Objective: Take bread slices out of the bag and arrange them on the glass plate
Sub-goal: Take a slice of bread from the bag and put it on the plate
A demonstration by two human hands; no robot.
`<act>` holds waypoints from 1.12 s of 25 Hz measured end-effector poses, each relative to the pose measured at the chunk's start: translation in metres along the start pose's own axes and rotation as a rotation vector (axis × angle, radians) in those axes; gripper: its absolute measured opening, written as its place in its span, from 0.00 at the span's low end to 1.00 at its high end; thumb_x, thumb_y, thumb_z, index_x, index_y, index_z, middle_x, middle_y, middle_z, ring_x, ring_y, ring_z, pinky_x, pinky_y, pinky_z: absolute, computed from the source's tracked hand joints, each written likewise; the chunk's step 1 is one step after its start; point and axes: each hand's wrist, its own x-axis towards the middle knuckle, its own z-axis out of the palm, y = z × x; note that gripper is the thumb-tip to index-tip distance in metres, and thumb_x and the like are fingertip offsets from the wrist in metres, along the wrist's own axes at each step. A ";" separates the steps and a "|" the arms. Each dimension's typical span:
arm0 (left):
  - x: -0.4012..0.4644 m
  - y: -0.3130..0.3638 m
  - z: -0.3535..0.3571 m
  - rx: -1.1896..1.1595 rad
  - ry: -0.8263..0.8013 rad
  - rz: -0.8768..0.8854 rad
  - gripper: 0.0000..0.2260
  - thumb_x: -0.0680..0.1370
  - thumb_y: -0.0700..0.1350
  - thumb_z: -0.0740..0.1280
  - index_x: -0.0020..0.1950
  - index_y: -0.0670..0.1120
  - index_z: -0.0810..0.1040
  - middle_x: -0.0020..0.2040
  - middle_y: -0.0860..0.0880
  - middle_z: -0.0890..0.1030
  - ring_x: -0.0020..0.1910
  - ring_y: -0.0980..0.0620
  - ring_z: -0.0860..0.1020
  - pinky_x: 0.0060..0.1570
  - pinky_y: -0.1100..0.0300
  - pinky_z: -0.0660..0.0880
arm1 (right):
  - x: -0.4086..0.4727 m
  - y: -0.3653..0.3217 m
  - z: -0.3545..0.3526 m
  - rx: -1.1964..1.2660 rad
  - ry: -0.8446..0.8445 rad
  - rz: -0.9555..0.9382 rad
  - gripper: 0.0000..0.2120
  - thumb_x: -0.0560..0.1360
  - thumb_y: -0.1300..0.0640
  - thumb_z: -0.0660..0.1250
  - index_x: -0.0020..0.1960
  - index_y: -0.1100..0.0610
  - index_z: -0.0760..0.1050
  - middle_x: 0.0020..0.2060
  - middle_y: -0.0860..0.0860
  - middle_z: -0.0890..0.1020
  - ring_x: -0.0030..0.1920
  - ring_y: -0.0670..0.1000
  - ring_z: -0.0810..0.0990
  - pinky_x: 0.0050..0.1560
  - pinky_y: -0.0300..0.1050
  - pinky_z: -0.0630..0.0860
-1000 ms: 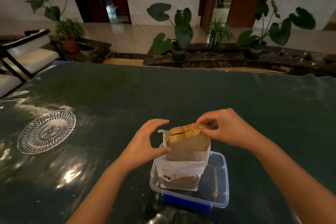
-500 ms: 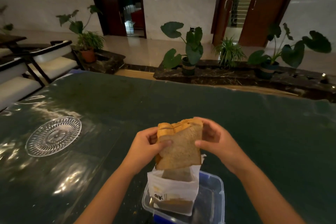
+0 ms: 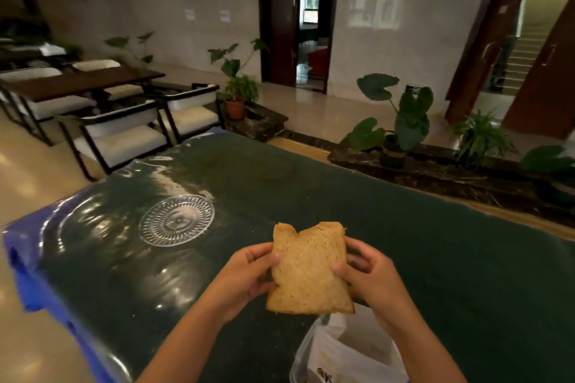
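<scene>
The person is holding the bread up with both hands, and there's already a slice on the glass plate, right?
Not quite. The head view shows the glass plate has no slice on it yet. Both the left hand and right hand do hold the bread up.

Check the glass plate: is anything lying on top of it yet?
Nothing lies on the glass plate; its cut pattern shows all the way across. The bread is held above the table between the left hand and right hand. How many slices are behind the front one is hidden.
</scene>
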 end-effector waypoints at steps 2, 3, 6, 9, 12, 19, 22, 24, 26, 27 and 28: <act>-0.015 0.007 -0.029 0.013 0.040 -0.004 0.14 0.69 0.47 0.70 0.53 0.48 0.82 0.41 0.51 0.85 0.39 0.56 0.82 0.36 0.61 0.79 | 0.007 -0.003 0.031 -0.014 -0.018 0.013 0.20 0.70 0.60 0.71 0.56 0.43 0.71 0.49 0.46 0.83 0.49 0.49 0.83 0.43 0.49 0.82; -0.022 0.011 -0.044 0.038 0.072 -0.002 0.14 0.69 0.47 0.70 0.54 0.49 0.82 0.41 0.52 0.85 0.40 0.56 0.82 0.37 0.61 0.79 | 0.011 -0.004 0.049 -0.015 -0.029 0.018 0.19 0.70 0.60 0.71 0.55 0.44 0.71 0.48 0.46 0.83 0.49 0.49 0.83 0.44 0.50 0.82; -0.043 0.026 -0.101 0.105 0.185 0.031 0.10 0.74 0.43 0.68 0.54 0.49 0.82 0.39 0.54 0.84 0.38 0.58 0.81 0.35 0.62 0.78 | 0.020 -0.003 0.115 -0.015 -0.048 0.021 0.16 0.70 0.61 0.71 0.50 0.44 0.73 0.43 0.45 0.85 0.44 0.47 0.84 0.40 0.47 0.82; -0.065 0.043 -0.164 0.127 0.255 0.041 0.08 0.74 0.41 0.68 0.51 0.48 0.82 0.37 0.54 0.83 0.36 0.58 0.81 0.32 0.63 0.77 | 0.027 0.000 0.188 -0.028 -0.047 0.008 0.15 0.70 0.62 0.71 0.49 0.44 0.74 0.38 0.44 0.85 0.40 0.44 0.84 0.36 0.44 0.82; -0.086 0.063 -0.220 0.140 0.249 0.046 0.07 0.74 0.39 0.68 0.49 0.47 0.82 0.35 0.53 0.84 0.34 0.57 0.81 0.30 0.64 0.78 | 0.031 0.002 0.252 -0.034 -0.034 0.003 0.17 0.69 0.61 0.72 0.54 0.47 0.74 0.44 0.47 0.84 0.42 0.45 0.84 0.36 0.44 0.82; -0.094 0.096 -0.313 0.184 0.274 0.004 0.11 0.74 0.38 0.67 0.56 0.42 0.79 0.43 0.45 0.81 0.38 0.53 0.80 0.31 0.63 0.79 | 0.055 0.004 0.349 -0.060 -0.042 0.017 0.20 0.69 0.63 0.71 0.57 0.47 0.74 0.50 0.50 0.80 0.49 0.51 0.81 0.41 0.48 0.83; -0.067 0.098 -0.339 0.191 0.309 0.016 0.10 0.74 0.38 0.68 0.55 0.42 0.80 0.43 0.45 0.82 0.37 0.53 0.80 0.31 0.63 0.79 | 0.084 0.010 0.365 -0.064 -0.012 0.025 0.22 0.69 0.65 0.71 0.59 0.48 0.74 0.49 0.50 0.80 0.49 0.51 0.82 0.42 0.49 0.83; -0.040 0.099 -0.355 0.197 0.343 0.019 0.10 0.73 0.38 0.69 0.54 0.42 0.81 0.42 0.45 0.82 0.36 0.54 0.80 0.31 0.64 0.79 | 0.113 0.016 0.373 -0.074 0.020 0.033 0.21 0.69 0.64 0.71 0.58 0.46 0.74 0.50 0.49 0.80 0.49 0.50 0.82 0.44 0.50 0.83; -0.008 0.102 -0.371 0.228 0.355 0.030 0.08 0.73 0.38 0.69 0.52 0.43 0.82 0.40 0.47 0.83 0.35 0.55 0.80 0.30 0.64 0.78 | 0.146 0.026 0.379 -0.065 0.075 0.052 0.23 0.70 0.63 0.71 0.62 0.51 0.73 0.51 0.49 0.80 0.50 0.50 0.81 0.46 0.52 0.82; 0.011 0.104 -0.380 0.246 0.358 0.034 0.08 0.73 0.38 0.69 0.51 0.43 0.82 0.39 0.48 0.84 0.34 0.56 0.81 0.29 0.64 0.78 | 0.166 0.031 0.382 -0.058 0.103 0.061 0.23 0.70 0.63 0.71 0.64 0.53 0.72 0.52 0.49 0.80 0.51 0.50 0.81 0.48 0.52 0.82; 0.030 0.105 -0.389 0.267 0.361 0.029 0.07 0.73 0.39 0.69 0.50 0.43 0.82 0.37 0.49 0.84 0.33 0.56 0.81 0.29 0.64 0.78 | 0.185 0.036 0.385 -0.051 0.125 0.077 0.24 0.70 0.63 0.71 0.64 0.54 0.72 0.53 0.50 0.80 0.51 0.50 0.81 0.49 0.53 0.81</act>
